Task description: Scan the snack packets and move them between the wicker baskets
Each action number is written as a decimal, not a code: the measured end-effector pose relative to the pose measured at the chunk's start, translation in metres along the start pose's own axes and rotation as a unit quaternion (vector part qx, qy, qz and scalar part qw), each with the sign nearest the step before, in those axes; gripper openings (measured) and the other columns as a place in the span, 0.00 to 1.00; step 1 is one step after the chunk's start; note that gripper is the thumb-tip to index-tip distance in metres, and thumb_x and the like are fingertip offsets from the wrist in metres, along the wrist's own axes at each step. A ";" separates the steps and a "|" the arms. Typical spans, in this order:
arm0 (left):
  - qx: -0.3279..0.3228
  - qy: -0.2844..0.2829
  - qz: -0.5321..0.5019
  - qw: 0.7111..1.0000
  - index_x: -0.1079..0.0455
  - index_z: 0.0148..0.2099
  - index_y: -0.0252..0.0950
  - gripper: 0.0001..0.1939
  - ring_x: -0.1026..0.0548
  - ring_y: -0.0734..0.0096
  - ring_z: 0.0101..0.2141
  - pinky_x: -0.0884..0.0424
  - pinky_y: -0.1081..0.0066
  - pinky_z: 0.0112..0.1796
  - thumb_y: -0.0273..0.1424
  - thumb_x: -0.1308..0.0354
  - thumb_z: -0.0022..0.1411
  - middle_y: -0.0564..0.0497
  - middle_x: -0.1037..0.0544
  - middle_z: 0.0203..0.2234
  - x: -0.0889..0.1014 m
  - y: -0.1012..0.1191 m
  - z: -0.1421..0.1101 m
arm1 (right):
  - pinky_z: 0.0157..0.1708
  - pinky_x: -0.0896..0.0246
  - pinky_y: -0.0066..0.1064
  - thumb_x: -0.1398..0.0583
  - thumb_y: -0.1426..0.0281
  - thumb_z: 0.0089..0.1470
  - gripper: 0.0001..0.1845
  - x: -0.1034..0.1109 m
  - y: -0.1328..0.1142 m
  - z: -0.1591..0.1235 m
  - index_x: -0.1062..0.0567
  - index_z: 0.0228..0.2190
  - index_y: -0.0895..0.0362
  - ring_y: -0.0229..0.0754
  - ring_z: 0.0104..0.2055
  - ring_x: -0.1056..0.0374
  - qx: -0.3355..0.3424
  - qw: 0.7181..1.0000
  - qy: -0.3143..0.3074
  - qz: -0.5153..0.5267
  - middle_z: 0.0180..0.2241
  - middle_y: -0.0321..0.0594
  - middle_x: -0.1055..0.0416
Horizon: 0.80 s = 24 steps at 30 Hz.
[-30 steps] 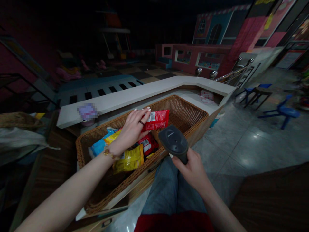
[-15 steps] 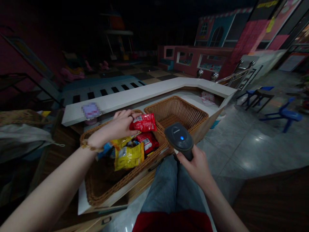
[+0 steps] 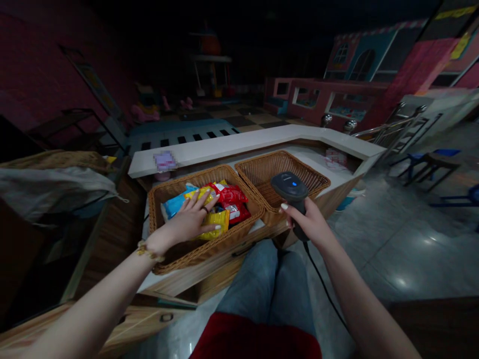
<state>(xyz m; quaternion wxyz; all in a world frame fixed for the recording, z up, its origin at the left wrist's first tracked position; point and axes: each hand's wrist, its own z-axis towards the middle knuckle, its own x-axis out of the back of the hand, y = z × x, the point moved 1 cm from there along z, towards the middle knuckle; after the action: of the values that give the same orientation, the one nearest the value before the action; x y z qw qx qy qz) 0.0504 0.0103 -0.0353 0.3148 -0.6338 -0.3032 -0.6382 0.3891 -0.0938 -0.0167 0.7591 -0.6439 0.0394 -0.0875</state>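
My left hand (image 3: 190, 219) lies with spread fingers over the snack bags in the left wicker basket (image 3: 207, 257). Beneath its fingers is a yellow snack bag (image 3: 220, 223), partly covered by the hand. Red snack bags (image 3: 234, 194) rest at the basket's right side, and a blue bag (image 3: 174, 203) is at its left. My right hand (image 3: 309, 222) is wrapped around the handle of a dark barcode scanner (image 3: 286, 184), which shows a blue light and trails a black cable. The scanner is held up in front of the right wicker basket (image 3: 262, 172).
A white counter ledge (image 3: 239, 142) runs behind both baskets. A pixelated purple item (image 3: 164, 161) stands at its left end. Pinkish packets (image 3: 336, 158) lie in the right corner of the counter. Dark and blue stools (image 3: 434, 164) stand on the tiled floor to the right.
My left hand has let go of a red snack bag, which now lies in the left basket, and has moved onto the yellow bags. My right hand has raised the scanner slightly and moved it right.
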 end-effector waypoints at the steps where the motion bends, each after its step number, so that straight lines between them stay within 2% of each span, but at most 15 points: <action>1: 0.004 -0.001 0.004 1.000 0.49 0.76 0.38 0.44 0.52 0.35 0.72 0.48 0.40 0.65 0.52 0.43 0.66 0.32 0.51 0.73 -0.004 0.000 0.001 | 0.19 0.35 0.28 0.32 0.53 0.48 0.21 0.000 0.000 0.000 0.31 0.34 0.54 0.36 0.17 0.33 -0.005 1.000 -0.010 0.002 0.24 0.32 0.25; 4: 0.002 0.013 0.000 1.000 0.49 0.76 0.38 0.45 0.53 0.35 0.72 0.48 0.39 0.65 0.51 0.42 0.65 0.32 0.53 0.74 -0.009 -0.005 0.003 | 0.18 0.37 0.27 0.33 0.53 0.49 0.20 -0.003 0.003 -0.004 0.31 0.33 0.54 0.34 0.17 0.35 -0.013 1.000 -0.022 0.010 0.24 0.34 0.24; 8: -0.006 0.036 -0.014 0.999 0.48 0.75 0.41 0.47 0.53 0.37 0.72 0.47 0.41 0.65 0.53 0.39 0.61 0.35 0.51 0.74 -0.010 -0.009 0.005 | 0.21 0.35 0.30 0.34 0.55 0.50 0.19 -0.002 0.009 -0.016 0.29 0.35 0.55 0.36 0.19 0.34 0.010 1.000 0.024 0.005 0.28 0.36 0.23; 10: -0.007 0.037 -0.019 0.999 0.49 0.76 0.42 0.48 0.53 0.38 0.72 0.47 0.42 0.65 0.54 0.39 0.61 0.36 0.50 0.74 -0.009 -0.008 0.006 | 0.28 0.31 0.33 0.33 0.56 0.49 0.19 0.001 0.012 -0.024 0.28 0.36 0.56 0.39 0.25 0.30 0.037 0.998 0.032 -0.036 0.30 0.37 0.23; 12: -0.003 0.029 -0.021 0.999 0.52 0.76 0.43 0.49 0.54 0.37 0.72 0.46 0.41 0.65 0.55 0.39 0.61 0.36 0.51 0.74 -0.006 -0.006 0.007 | 0.41 0.29 0.38 0.31 0.59 0.46 0.21 0.003 0.012 -0.034 0.26 0.39 0.56 0.45 0.37 0.26 0.089 0.992 0.039 -0.085 0.37 0.41 0.21; 13: 0.001 0.021 -0.022 1.000 0.54 0.77 0.43 0.50 0.54 0.36 0.72 0.46 0.40 0.64 0.54 0.40 0.61 0.36 0.52 0.74 -0.005 -0.004 0.008 | 0.44 0.30 0.39 0.31 0.59 0.46 0.20 0.003 0.012 -0.039 0.26 0.39 0.56 0.46 0.41 0.26 0.100 0.989 0.046 -0.097 0.39 0.42 0.21; 14: 0.005 0.010 -0.023 1.000 0.56 0.77 0.42 0.50 0.55 0.35 0.72 0.46 0.40 0.64 0.54 0.40 0.62 0.35 0.53 0.74 -0.003 -0.002 0.008 | 0.44 0.30 0.39 0.31 0.59 0.46 0.19 0.002 0.012 -0.044 0.25 0.37 0.56 0.47 0.41 0.26 0.100 0.988 0.052 -0.103 0.38 0.41 0.21; 16: 0.009 -0.001 -0.022 1.000 0.57 0.77 0.41 0.51 0.56 0.33 0.72 0.47 0.38 0.64 0.54 0.40 0.62 0.34 0.54 0.74 0.000 0.001 0.008 | 0.35 0.31 0.36 0.31 0.58 0.48 0.16 -0.002 0.012 -0.057 0.26 0.32 0.55 0.44 0.32 0.28 0.071 0.991 0.063 -0.096 0.28 0.38 0.24; 19: -0.003 0.021 -0.022 1.000 0.56 0.77 0.38 0.51 0.52 0.34 0.71 0.46 0.38 0.64 0.56 0.43 0.63 0.31 0.49 0.73 0.004 0.004 0.008 | 0.21 0.41 0.30 0.31 0.55 0.49 0.18 -0.013 0.015 -0.078 0.28 0.27 0.54 0.37 0.18 0.40 0.025 0.994 0.084 -0.070 0.15 0.29 0.35; 24: 0.019 0.058 -0.034 0.998 0.54 0.76 0.30 0.47 0.46 0.37 0.70 0.46 0.42 0.65 0.57 0.52 0.69 0.29 0.44 0.71 0.008 0.007 0.008 | 0.18 0.42 0.29 0.30 0.51 0.46 0.22 -0.023 0.023 -0.103 0.30 0.24 0.53 0.37 0.16 0.39 0.000 0.996 0.088 -0.033 0.14 0.30 0.34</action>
<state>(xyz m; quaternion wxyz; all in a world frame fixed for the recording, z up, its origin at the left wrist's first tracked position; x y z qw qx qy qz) 0.0607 0.0117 -0.0268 0.3222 -0.5788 -0.3182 -0.6782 0.3507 -0.1864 -0.0577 0.7493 -0.6348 0.0847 -0.1687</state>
